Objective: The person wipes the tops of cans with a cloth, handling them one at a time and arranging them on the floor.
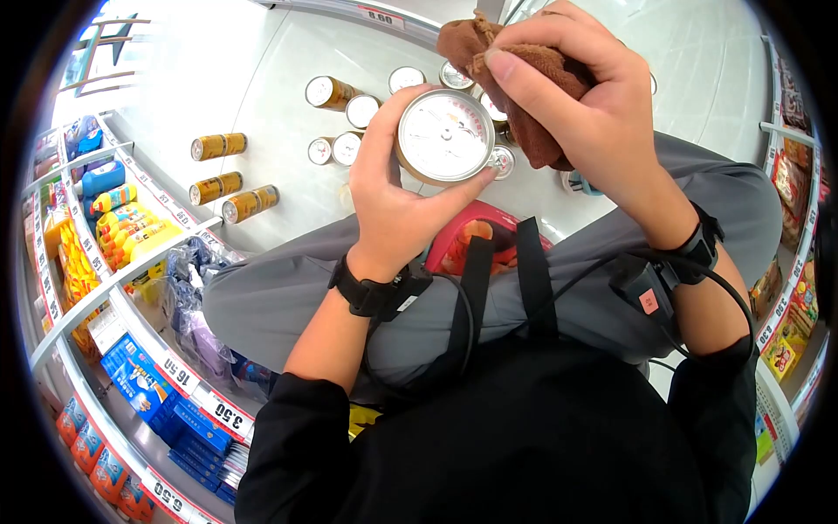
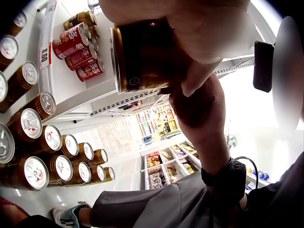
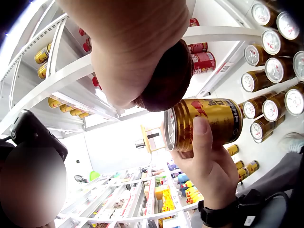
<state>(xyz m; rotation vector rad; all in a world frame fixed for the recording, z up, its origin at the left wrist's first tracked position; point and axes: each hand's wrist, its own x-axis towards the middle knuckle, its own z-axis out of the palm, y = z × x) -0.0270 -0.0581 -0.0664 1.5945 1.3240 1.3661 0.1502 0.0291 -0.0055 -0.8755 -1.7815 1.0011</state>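
Note:
My left hand [image 1: 393, 175] grips a gold drink can [image 1: 445, 138], fingers and thumb around its side, its round silvery end facing up towards my head. The can's gold wall with red and dark print [image 3: 209, 121] shows in the right wrist view. Just right of it, my right hand [image 1: 585, 87] holds a bunched brown cloth [image 1: 541, 131] between thumb and fingers. In the right wrist view the cloth [image 3: 168, 78] sits close above the can's end. My right palm is hidden behind the cloth and the back of the hand.
Several gold cans [image 2: 35, 173] stand grouped on the pale floor, and three cans [image 1: 250, 203] lie to the left. Red cans [image 2: 80, 52] rest on a white shelf ahead. Stocked shelves [image 1: 144, 288] flank both sides. A red bag [image 1: 476, 236] lies between my legs.

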